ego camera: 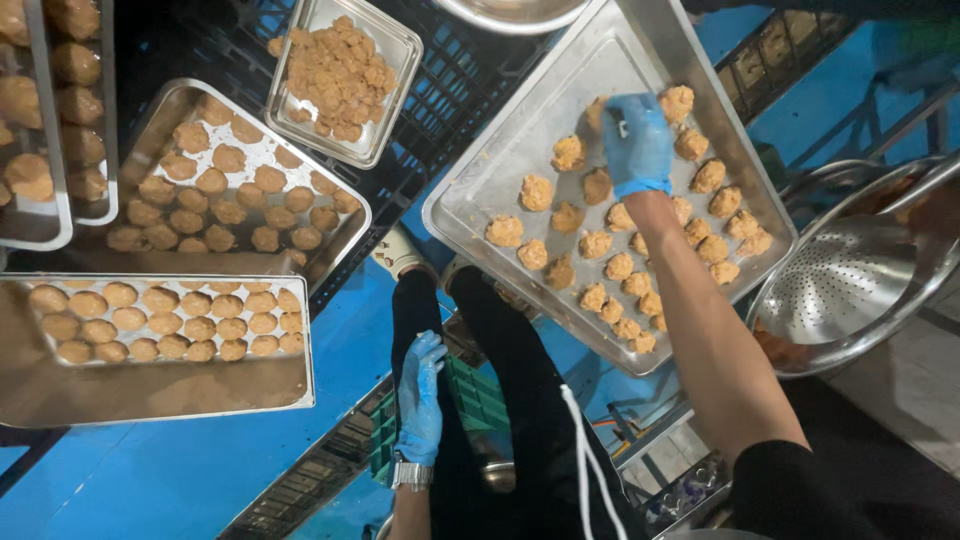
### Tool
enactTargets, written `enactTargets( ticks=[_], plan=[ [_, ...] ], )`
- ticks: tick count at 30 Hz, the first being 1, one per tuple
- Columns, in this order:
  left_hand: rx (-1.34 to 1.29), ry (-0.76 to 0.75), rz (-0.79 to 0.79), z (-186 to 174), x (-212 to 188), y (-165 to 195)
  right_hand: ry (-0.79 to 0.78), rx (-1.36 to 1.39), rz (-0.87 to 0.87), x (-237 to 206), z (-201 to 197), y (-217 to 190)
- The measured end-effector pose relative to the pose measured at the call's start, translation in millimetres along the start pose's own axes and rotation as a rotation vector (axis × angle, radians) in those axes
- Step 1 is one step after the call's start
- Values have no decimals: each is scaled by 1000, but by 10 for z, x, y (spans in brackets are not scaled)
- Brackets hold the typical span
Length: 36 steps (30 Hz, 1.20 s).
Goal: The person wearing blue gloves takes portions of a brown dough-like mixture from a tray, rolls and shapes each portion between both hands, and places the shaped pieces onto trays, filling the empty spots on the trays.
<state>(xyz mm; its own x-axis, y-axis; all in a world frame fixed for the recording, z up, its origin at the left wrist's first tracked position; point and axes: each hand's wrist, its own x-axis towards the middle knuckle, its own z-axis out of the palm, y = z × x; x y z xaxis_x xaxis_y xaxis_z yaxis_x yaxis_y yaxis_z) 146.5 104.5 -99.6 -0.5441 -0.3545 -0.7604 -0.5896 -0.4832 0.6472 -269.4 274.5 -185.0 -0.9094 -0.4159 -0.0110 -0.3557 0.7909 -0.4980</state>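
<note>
Trays of tan, breaded food balls fill the view. The right hand (638, 140), in a blue glove, reaches over the large steel tray (480, 200) and its fingertips close down on one ball (600, 117) at the tray's far end, among the loose rows of balls that cover the tray's right half. Whether the ball is pinched or only touched cannot be told, as the glove hides the contact. The left hand (421, 400), also gloved in blue and wearing a watch at the wrist, hangs slack and empty by the person's dark trouser leg, well apart from any tray.

To do this well, the fingers should grip lightly so the soft coating is not crushed, and each ball should sit apart from its neighbours, in even rows like those on the filled trays (170, 325) at left. A small tray of coated pieces (340, 75) and a perforated steel colander (850, 285) stand nearby.
</note>
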Motion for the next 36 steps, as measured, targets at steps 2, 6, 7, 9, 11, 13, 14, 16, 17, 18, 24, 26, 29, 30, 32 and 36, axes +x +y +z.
enactTargets(
  ticks=[2,6,7,9,11,13,14,16,17,18,24,26,29,30,32,36],
  plan=[
    [-52,4,29,-8,-2,-51,15,-31,-59,23,-11,-20],
    [10,20,213,-51,-9,-198,58,-94,-143,118,-107,-393],
    [-66,17,183,-73,11,-242,64,-107,-154,136,-143,-604],
    [-228,32,119,-73,11,-320,114,33,-17,78,-223,-1175],
    [-267,58,111,-60,25,-398,81,181,51,-105,-194,-1891],
    [-376,80,58,-23,50,-455,-125,395,10,-345,81,-2617],
    [-468,95,16,2,60,-475,-267,679,55,-446,347,-2938],
    [-470,134,-75,7,77,-517,-318,643,80,-533,1081,-3388],
    [-375,155,-124,-22,103,-543,-335,680,112,-519,1483,-3487],
    [-278,174,-178,-67,130,-572,-300,660,140,-448,1912,-3531],
    [-678,230,-281,-516,402,-887,-174,322,356,59,3682,-3087],
    [-793,203,-316,-619,484,-1016,-175,142,278,100,4103,-2832],
    [-797,193,-335,-688,502,-1166,-131,499,159,103,4585,-2545],
    [-784,186,-336,-711,509,-1207,-27,40,-60,97,4709,-2454],
    [-799,184,-349,-752,517,-1253,33,97,-40,72,4907,-2296],
    [-824,180,-347,-815,524,-1211,49,175,50,15,5054,-2107]
  ],
)
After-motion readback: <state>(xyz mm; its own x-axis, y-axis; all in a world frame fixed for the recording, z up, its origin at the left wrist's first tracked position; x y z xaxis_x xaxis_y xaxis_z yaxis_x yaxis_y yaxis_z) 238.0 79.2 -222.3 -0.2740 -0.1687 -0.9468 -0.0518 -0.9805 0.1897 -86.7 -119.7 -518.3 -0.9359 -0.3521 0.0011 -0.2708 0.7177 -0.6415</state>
